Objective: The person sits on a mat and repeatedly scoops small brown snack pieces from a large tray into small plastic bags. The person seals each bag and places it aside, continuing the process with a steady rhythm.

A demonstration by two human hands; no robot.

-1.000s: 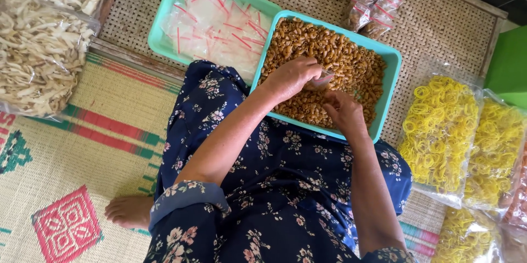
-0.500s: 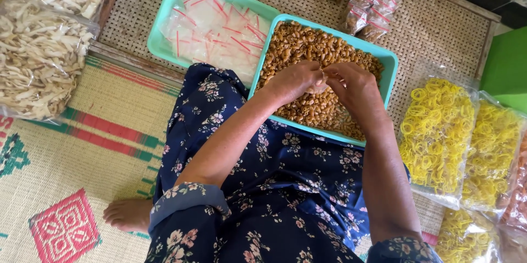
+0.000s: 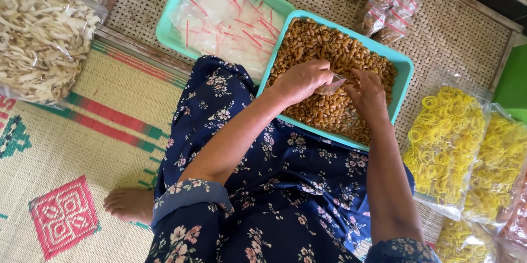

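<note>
The floor is covered by a woven straw mat [image 3: 66, 148] in pale tan, patterned with red and green stripes and a red diamond motif. Beyond the mat's far edge, a finer brown wicker mat [image 3: 455, 38] is laid, bordered by a wooden strip. To the right of the wicker mat, a bright green surface [image 3: 513, 85] is seen at the frame edge. Past the wicker mat's far right corner, a dark band and a pale, worn patch of ground are visible. Even daylight falls across everything, without hard shadows.
</note>
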